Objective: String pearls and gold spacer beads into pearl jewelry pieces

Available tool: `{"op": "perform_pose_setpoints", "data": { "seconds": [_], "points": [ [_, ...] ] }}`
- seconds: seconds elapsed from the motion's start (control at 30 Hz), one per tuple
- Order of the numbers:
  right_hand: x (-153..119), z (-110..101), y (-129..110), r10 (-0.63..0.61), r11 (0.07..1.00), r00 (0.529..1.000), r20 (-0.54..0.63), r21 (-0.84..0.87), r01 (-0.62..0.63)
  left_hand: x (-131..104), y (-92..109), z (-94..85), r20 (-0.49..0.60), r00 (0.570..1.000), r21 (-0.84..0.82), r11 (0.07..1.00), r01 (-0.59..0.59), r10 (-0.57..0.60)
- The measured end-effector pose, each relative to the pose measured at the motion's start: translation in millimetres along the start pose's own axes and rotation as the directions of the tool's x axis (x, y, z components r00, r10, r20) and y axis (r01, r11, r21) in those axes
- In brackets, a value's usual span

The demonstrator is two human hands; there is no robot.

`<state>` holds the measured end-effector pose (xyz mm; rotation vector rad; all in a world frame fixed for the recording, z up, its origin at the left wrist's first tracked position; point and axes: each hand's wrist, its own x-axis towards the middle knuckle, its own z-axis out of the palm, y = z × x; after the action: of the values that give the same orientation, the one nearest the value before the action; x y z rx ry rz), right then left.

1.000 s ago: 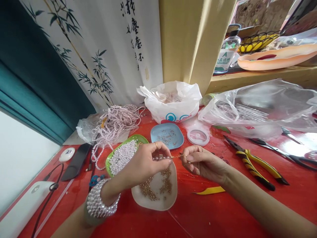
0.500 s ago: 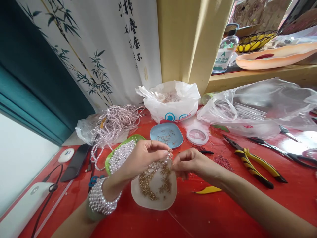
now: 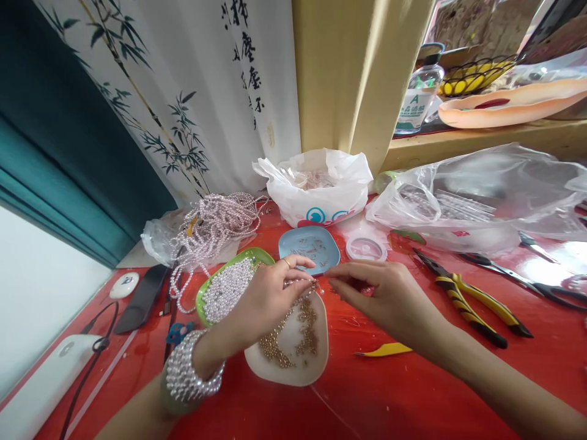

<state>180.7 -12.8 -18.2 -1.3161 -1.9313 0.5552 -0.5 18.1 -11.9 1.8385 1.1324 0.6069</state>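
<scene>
My left hand [image 3: 270,296], with a ring and a pearl bracelet [image 3: 188,370] on its wrist, is closed over the white dish. Between its thumb and fingers is a short strand of small beads [image 3: 315,285], its end sticking out to the right. My right hand [image 3: 389,290] is just right of the strand's end, thumb and fingertips drawn together. Whatever those fingertips pinch is too small to make out. Below, the white dish [image 3: 287,373] holds loose gold beads [image 3: 275,351]. A green dish [image 3: 202,305] of white pearl beads [image 3: 229,284] sits behind my left wrist.
A blue dish [image 3: 307,244] with small metal pieces and a round clear lid [image 3: 365,249] lie behind my hands. To the right are yellow-black pliers [image 3: 477,299], scissors [image 3: 513,278] and yellow tweezers [image 3: 385,350]. Pearl strings [image 3: 215,226] and plastic bags [image 3: 321,195] line the back.
My right hand has come away from the beaded strand toward the right and turned, its fingers straighter. My left hand keeps the strand and has shifted slightly.
</scene>
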Motion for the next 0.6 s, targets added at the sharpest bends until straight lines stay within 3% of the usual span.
{"op": "perform_pose_setpoints", "data": {
  "seconds": [0.1,0.2,0.43,0.6],
  "points": [
    [-6.7,4.0,-6.9,-0.221,0.954,0.975,-0.01,-0.211,0.214,-4.0,4.0,3.7,-0.005,0.997,0.188,0.98,-0.069,0.071],
    [-12.2,8.6,-6.0,-0.32,0.886,0.946,0.047,-0.34,0.316,-7.5,6.0,7.1,0.028,0.996,0.266,0.96,-0.093,0.088],
    [-14.5,9.1,-0.3,-0.426,0.747,0.894,0.138,-0.505,0.433,-9.9,4.2,9.5,0.059,0.99,0.357,0.924,-0.139,0.126],
    [-7.9,6.5,4.5,-0.413,0.776,0.91,0.046,-0.504,0.378,-8.0,3.0,7.5,0.074,0.99,0.384,0.912,-0.143,0.124]
  ]
}}
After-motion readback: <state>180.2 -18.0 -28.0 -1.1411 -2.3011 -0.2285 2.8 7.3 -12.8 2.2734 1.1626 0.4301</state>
